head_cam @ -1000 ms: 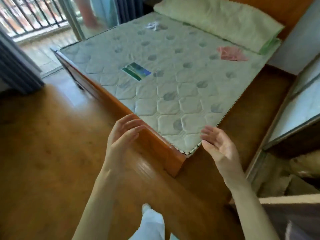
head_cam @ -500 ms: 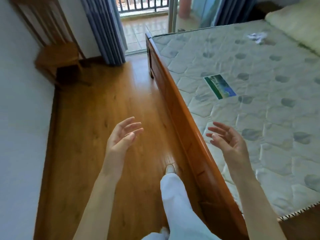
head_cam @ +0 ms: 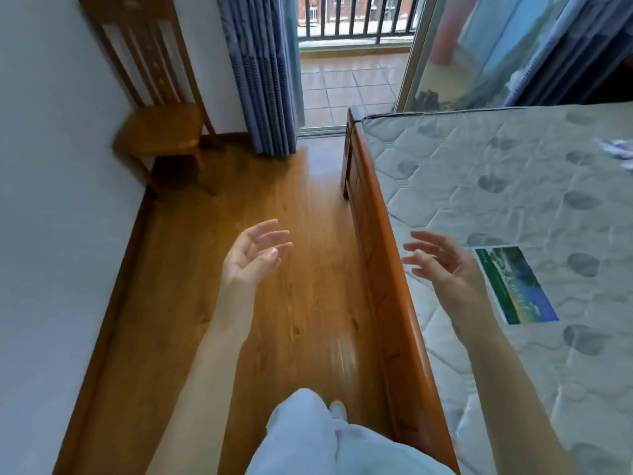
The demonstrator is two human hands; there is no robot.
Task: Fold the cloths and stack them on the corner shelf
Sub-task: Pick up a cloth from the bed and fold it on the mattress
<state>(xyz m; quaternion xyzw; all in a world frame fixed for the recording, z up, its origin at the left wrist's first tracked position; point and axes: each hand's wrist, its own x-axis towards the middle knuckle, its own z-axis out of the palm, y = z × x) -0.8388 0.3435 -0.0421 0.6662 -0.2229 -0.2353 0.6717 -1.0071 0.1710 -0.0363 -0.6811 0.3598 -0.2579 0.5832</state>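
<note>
My left hand point(head_cam: 251, 257) hovers over the wooden floor, palm up, fingers spread, holding nothing. My right hand point(head_cam: 440, 264) is raised above the near edge of the mattress point(head_cam: 513, 186), also open and empty. A small white crumpled cloth point(head_cam: 618, 150) lies on the mattress at the far right edge of the view. No corner shelf is visible.
A wooden bed frame rail point(head_cam: 380, 255) runs between my hands. A green-blue label point(head_cam: 515, 284) sits on the mattress by my right hand. A wooden chair point(head_cam: 161, 132) stands against the left wall. Blue curtains point(head_cam: 263, 73) flank the open balcony door. My legs in pale trousers point(head_cam: 318, 440) are below.
The view has swung left from the bed's foot corner along the bed's side toward the balcony door. The pink cloth and pillow have left the view. Both hands stay open and empty.
</note>
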